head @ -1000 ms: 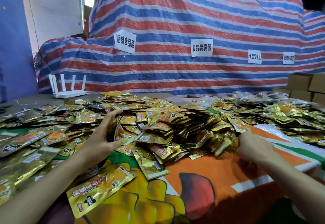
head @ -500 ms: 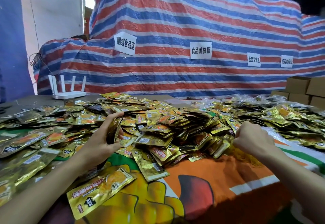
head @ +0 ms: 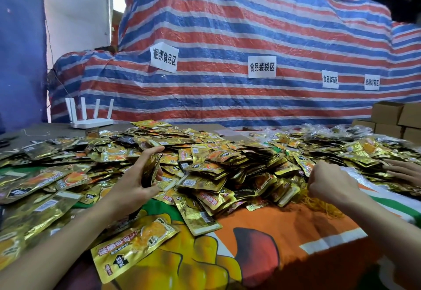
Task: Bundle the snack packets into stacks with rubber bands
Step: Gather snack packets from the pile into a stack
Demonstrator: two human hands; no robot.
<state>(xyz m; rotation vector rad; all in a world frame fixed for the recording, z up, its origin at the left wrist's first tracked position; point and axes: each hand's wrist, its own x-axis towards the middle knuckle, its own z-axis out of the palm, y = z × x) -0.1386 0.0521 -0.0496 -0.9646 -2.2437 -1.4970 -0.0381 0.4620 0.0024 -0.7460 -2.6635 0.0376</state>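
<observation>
You have two hands in view, and a third hand from someone else lies flat on packets at the far right edge. The packets are too many to count: one gold heap runs across the bench from left to right, and is deepest between your hands. One packet lies apart, face up on the printed cloth, just beside your left forearm.

Your left hand holds one small stack on edge, above the left slope of the heap. Its fingers curl over the top of the stack, the thumb presses the near side, and the palm is turned up. You can't count the packets in the stack, because they show edge-on and dark.

Your right hand is a fist with its back towards you, and its fingers are curled tight. It sits at the top of the one pile of yellow bands, which lies on the cloth at the heap's right foot. Strands reach up to the hand, but I cannot tell whether the fingers pinch one.

Behind the bench hangs a striped tarp with four paper labels. One white router stands at the back left, and several boxes are stacked at the right.
</observation>
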